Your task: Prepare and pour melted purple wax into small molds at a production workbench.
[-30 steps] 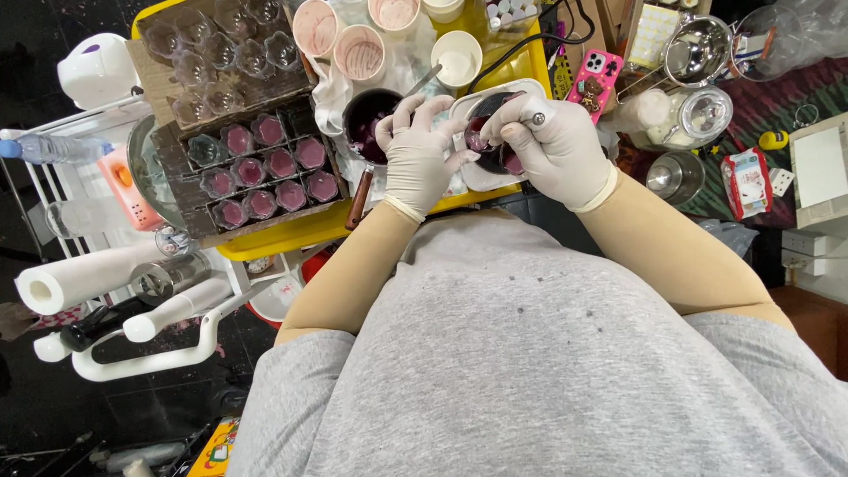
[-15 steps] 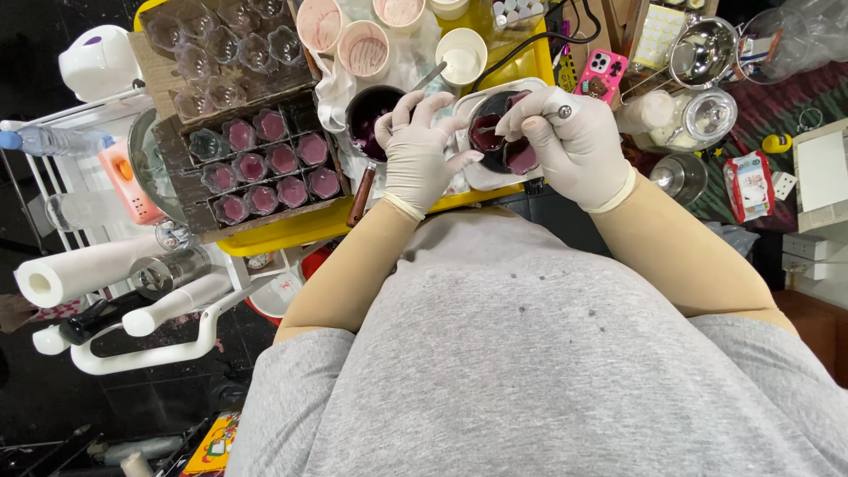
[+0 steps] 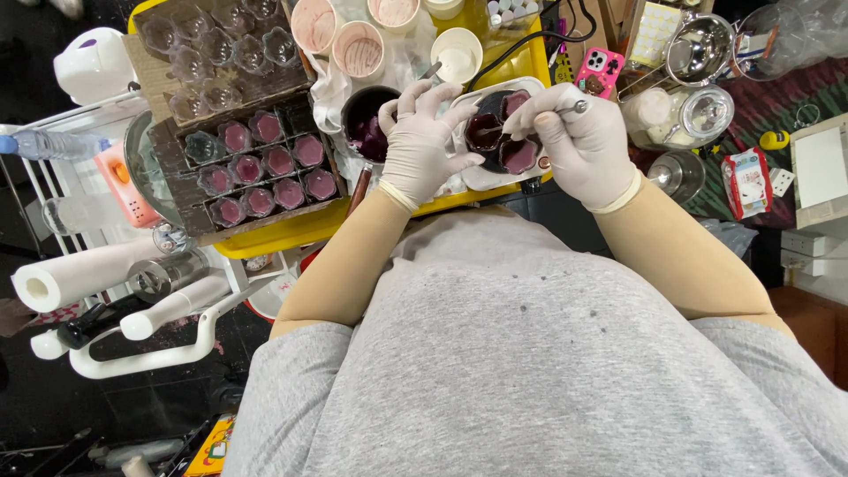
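Two gloved hands work over a yellow surface (image 3: 291, 234). The left hand (image 3: 420, 141) rests with its fingers spread wide on the edge of a white tray (image 3: 481, 179), beside a small dark cup (image 3: 481, 132) of purple liquid. The right hand (image 3: 583, 146) is closed around a thin metal tool (image 3: 539, 119), whose tip reaches into that cup. Three dark cups with purple liquid stand on the tray, close together between the hands. One dark bowl (image 3: 369, 124) with purple liquid stands just left of the left hand.

To the left, a dark box (image 3: 256, 168) carries small clear moulds: I count ten filled with purple and one that looks clear. Behind it another box (image 3: 216, 53) holds empty clear moulds; their number I cannot tell exactly. Three paper cups (image 3: 358, 46) stand at the far edge, two pinkish inside and one white. One pink phone (image 3: 601, 71) lies to the right of the tray, and one paper roll (image 3: 75, 276) lies at the far left.
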